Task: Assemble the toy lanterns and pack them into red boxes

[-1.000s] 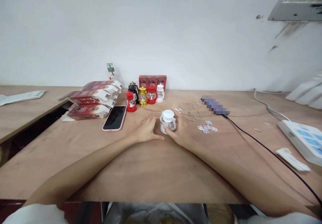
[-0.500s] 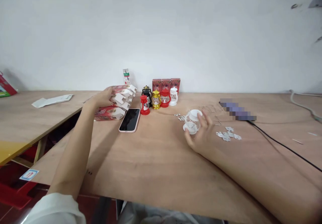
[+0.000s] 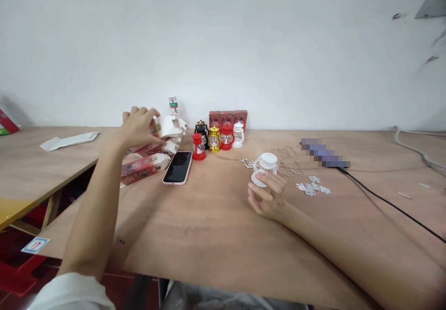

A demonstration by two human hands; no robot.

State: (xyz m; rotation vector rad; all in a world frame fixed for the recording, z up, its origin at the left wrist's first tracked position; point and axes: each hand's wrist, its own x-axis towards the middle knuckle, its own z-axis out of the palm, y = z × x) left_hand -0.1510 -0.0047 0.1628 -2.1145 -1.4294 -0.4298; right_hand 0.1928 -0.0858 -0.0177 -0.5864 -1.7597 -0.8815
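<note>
My left hand (image 3: 137,126) is closed round a small red printed carton (image 3: 169,126) with its white end flaps open. The carton is raised over a heap of similar cartons (image 3: 146,167) lying on their sides. My right hand (image 3: 270,196) is loosely curled with its fingers apart, just in front of a white lantern (image 3: 266,163) with a clear body. Its fingertips overlap the lantern's round white base; whether they touch it I cannot tell. A phone (image 3: 178,168) lies beside the carton heap, screen up.
Small lanterns in red (image 3: 199,147), black, gold and white stand before red boxes (image 3: 228,117) at the wall. Small round pieces (image 3: 248,164), bent wires (image 3: 291,168) and flat white parts (image 3: 310,187) lie right of centre. A cable (image 3: 383,201) crosses the right side.
My left hand has lifted a carton from the heap, and the front carton has shifted. My right hand has drawn back from the white lantern toward me, its fingers lowered. The view has shifted slightly.
</note>
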